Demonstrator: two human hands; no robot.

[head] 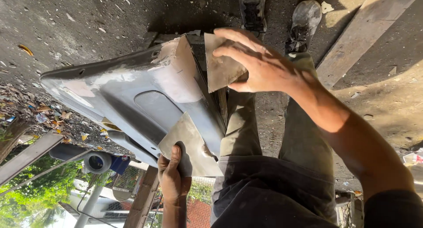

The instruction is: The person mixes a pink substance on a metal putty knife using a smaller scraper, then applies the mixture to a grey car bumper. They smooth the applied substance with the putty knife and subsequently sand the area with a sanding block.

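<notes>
Out on the dusty concrete floor (66, 29), the big thing here is a grey car body panel (132, 95), looks like a bumper piece, propped up on a wooden stand in front of the person's legs. Judging by the surface, the filler work is partly done: there are pale, pinkish patches already spread along the top edge and the upper corner, plus a lighter smear toward the far left end. The recessed middle part and the lower edge look bare grey, so I'd say there's more skim and all the sanding left to go.

The left hand (174, 175) is down at the lower edge of the panel, its grip closed around the bottom of a flat metal mixing plate (189, 146), thumb on top, with the plate leaning against the panel. There's only a small dab of filler on it near the right edge, so it's nearly used up.

The right hand (260, 65) is at the upper corner, fingers clamped on a smaller flat spreader (220, 67), held just beside the filled corner.

Dusty shoes (304, 23) at the top.
</notes>
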